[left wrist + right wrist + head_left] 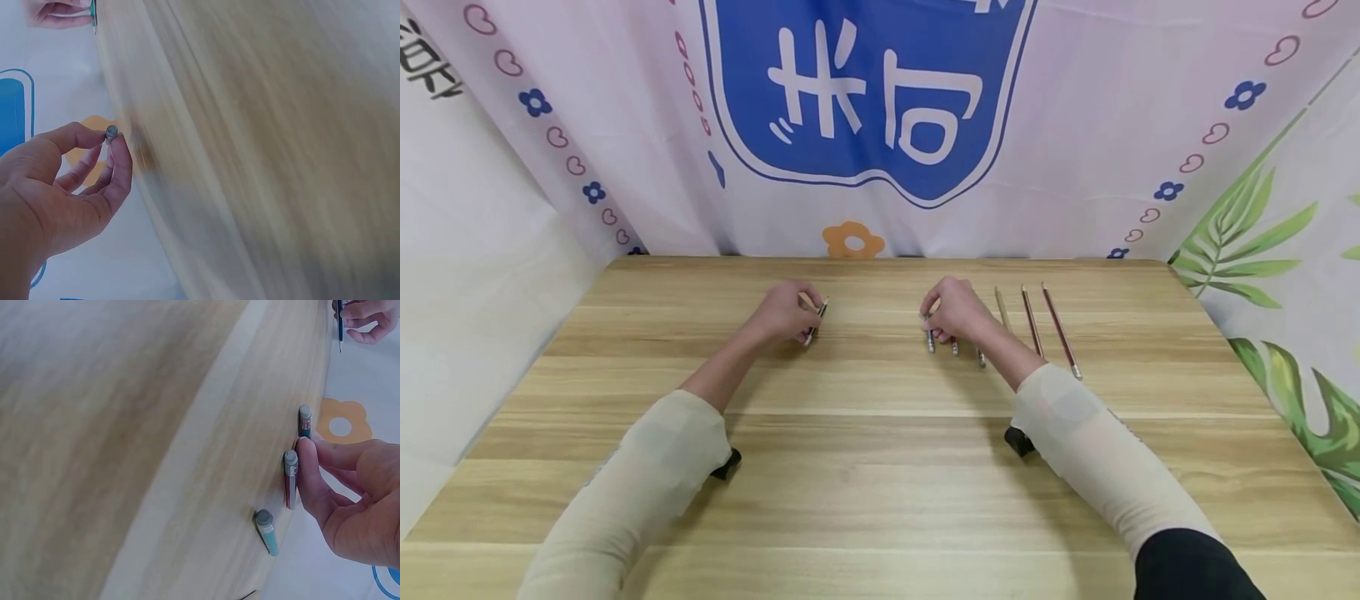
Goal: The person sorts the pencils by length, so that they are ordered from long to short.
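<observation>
My left hand pinches a dark pencil between thumb and fingers, above the left-middle of the table. In the left wrist view the pencil's round end points at the camera. Farther right, my right hand pinches a dark green pencil with a pale eraser, at the left end of a row. Beside its thumb lies a red pencil, then a light green pencil. The right hand hides the far parts of these pencils in the head view.
Right of the right forearm lie a tan pencil, a dark red pencil and another red pencil, roughly parallel. The wooden table ends at a printed curtain behind.
</observation>
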`<state>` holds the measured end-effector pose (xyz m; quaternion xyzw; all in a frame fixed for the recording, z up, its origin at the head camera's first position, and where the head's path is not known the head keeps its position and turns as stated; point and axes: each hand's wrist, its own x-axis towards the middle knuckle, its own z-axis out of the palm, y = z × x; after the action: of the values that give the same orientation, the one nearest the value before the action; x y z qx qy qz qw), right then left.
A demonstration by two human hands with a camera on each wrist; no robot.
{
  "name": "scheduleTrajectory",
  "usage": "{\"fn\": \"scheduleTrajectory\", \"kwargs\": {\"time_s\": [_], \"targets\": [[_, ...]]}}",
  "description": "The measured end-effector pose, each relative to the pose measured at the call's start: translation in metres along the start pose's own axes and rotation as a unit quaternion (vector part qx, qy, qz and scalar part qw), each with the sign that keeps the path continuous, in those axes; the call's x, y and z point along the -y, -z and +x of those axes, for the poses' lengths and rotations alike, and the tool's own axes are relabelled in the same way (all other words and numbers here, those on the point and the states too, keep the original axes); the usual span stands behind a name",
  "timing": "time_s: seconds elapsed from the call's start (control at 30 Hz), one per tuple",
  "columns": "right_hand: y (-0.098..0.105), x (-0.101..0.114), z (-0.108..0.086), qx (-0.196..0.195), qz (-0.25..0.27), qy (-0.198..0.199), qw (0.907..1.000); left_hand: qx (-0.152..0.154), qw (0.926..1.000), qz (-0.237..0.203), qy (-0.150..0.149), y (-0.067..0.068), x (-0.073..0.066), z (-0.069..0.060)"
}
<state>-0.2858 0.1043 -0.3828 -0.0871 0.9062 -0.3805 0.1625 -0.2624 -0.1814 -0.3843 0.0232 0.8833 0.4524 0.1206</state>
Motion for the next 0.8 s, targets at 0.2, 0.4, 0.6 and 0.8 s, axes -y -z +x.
{"fn": "scheduleTrajectory", "kwargs": {"time_s": [0.2,0.4,0.6,0.8], "targets": [[0.0,-0.001,0.0,0.001,-0.001,-0.003,1.0,0.01,0.9998,0.014,-0.01,-0.008,-0.006,0.003],[0.0,0.0,0.001,-0.001,-0.004,0.0,1.0,0.025,0.9995,0.006,-0.017,-0.015,-0.01,0.006],[0.001,0.001,0.001,0.0,-0.006,-0.002,1.0,0.032,0.9989,-0.023,-0.024,-0.02,-0.016,0.006],[0.001,0.0,0.002,0.005,-0.004,-0.004,1.0,0.041,0.9979,-0.038,-0.033,-0.027,-0.021,0.01]]}}
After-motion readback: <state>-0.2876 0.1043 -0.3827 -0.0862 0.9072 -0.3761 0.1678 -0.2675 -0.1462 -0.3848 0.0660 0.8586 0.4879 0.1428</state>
